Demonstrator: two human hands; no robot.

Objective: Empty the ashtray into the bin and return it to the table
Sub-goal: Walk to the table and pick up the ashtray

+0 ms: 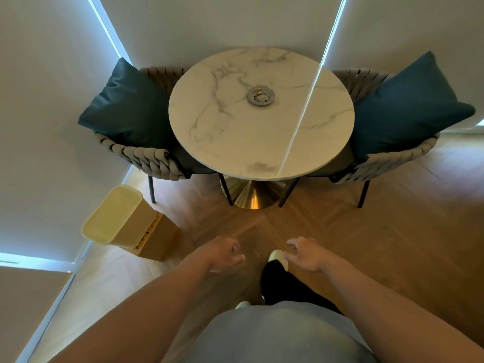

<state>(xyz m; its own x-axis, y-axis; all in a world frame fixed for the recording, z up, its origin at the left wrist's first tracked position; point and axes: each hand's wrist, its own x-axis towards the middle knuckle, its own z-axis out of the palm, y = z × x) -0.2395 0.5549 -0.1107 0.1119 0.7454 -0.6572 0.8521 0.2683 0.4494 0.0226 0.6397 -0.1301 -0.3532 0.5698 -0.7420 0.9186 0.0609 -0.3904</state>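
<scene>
A round metal ashtray [260,95] with some debris inside sits near the middle of the round marble table [230,142]. A pale yellow bin [117,216] stands on the floor to the left, below the table, its inside mostly hidden from here. My left hand [226,254] and my right hand [305,254] hang low over the wooden floor, well short of the table. Both hold nothing; the fingers are loosely curled and apart.
Two woven chairs flank the table, each with a dark teal cushion [125,106] [408,106]. The table stands on a gold cone base [251,195]. White blinds [52,113] run behind and to the left. My feet [277,258] are on the wooden floor.
</scene>
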